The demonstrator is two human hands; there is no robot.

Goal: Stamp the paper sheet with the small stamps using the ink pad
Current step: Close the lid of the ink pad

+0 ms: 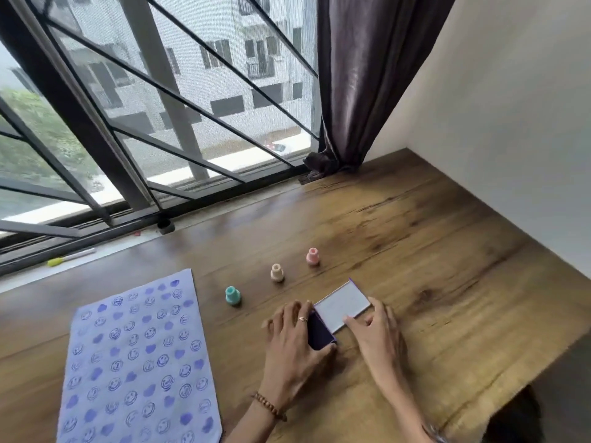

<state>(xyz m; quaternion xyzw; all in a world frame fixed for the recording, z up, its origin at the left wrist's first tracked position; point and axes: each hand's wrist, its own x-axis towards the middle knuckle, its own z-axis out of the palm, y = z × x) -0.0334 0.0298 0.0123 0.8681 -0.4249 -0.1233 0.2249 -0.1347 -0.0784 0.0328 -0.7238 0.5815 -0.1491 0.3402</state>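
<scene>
A light purple paper sheet (137, 359) lies at the left of the wooden table (415, 251), covered with rows of blue smiley and heart prints. Three small stamps stand upright in a diagonal row: teal (232, 295), cream (277, 272), pink (312, 256). The ink pad (319, 330) sits near the front with its dark pad exposed and its whitish lid (343, 305) swung up and back. My left hand (294, 340) holds the pad's base from the left, thumb at its front edge. My right hand (377, 330) touches the lid's front right edge with its fingers.
A yellow-capped marker (70, 258) lies on the window sill at the far left, near a small black cup (166, 226). A dark curtain (361, 84) hangs at the back. A white wall (511, 139) borders the table on the right.
</scene>
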